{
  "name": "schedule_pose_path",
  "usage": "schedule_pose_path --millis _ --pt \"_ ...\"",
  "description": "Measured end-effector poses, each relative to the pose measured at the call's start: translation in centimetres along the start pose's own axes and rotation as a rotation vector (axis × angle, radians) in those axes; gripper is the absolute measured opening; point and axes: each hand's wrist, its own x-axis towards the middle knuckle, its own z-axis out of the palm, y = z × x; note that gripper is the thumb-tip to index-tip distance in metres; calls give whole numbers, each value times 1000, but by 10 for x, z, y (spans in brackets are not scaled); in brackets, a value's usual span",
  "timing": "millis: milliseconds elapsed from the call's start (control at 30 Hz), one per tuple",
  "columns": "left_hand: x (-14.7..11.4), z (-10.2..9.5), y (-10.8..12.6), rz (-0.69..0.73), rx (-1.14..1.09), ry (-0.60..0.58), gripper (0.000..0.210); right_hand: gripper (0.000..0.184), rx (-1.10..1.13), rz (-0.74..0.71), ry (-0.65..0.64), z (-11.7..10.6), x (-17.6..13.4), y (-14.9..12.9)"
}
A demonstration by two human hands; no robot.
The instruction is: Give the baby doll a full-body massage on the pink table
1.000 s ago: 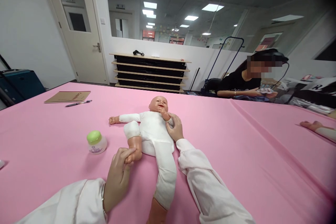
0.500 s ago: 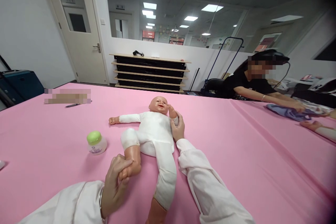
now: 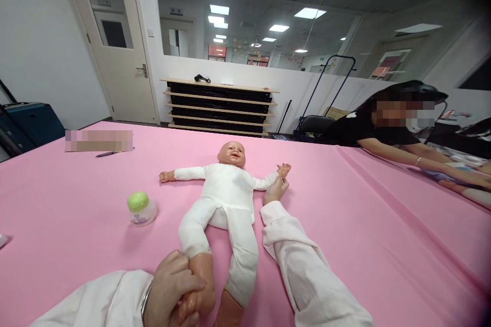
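A baby doll point(image 3: 229, 189) with a white cloth body and bare plastic head, hands and lower legs lies face up, its head pointing away from me. My left hand point(image 3: 174, 286) is closed around the doll's foot on the left side, with a metal bangle at the wrist. At the doll's outstretched arm on the right side, my right hand point(image 3: 276, 190) grips near the wrist, just below the small plastic hand. To the left of the doll stands a jar point(image 3: 141, 209) with a light green lid.
Pink cloth point(image 3: 330, 214) covers the table. A pen point(image 3: 110, 154) lies at the far left beside a blurred flat item point(image 3: 98, 141). On the right, a person point(image 3: 395, 127) leans over another doll point(image 3: 468, 191). A dark shelf unit point(image 3: 220, 104) stands behind.
The doll's arm in my right hand has swung outward from beside its head to the right. Its leg in my left hand has straightened toward me. The other person has leaned further right.
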Motion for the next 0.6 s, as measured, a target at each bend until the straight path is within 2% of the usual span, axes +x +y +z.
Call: schedule_pose_path --millis 100,300,600 --pt "6 -2 0 87 -115 -68 25 41 -11 -9 6 -1 2 0" --pt "1 2 -2 148 -113 -213 27 43 -65 -2 45 -2 2 8" --pt "-2 8 -1 257 -44 -298 29 45 -109 -32 2 -2 4 11"
